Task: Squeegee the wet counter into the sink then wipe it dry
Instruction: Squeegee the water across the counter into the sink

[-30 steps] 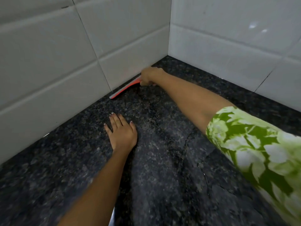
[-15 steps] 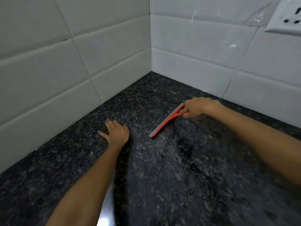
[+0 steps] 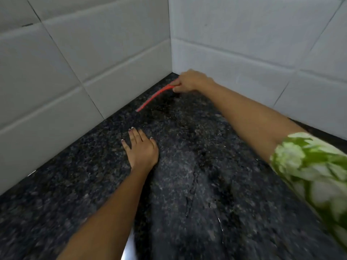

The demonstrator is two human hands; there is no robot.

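Squeegee (image 3: 154,96): blade lay along left wall, by corner | your right hand (image 3: 189,81) gripped its handle | left hand (image 3: 141,149) flat, empty, nearer you.

One red squeegee (image 3: 155,96). Two hands: a left hand (image 3: 141,149) laid flat, a right hand (image 3: 189,81) closed around the squeegee's handle. Two bare forearms. One green-and-white patterned sleeve (image 3: 311,166), on the right arm only. One dark speckled counter (image 3: 56,194). Two tiled walls (image 3: 75,53), meeting in one corner. One strip of shiny metal (image 3: 129,250) at the bottom edge.
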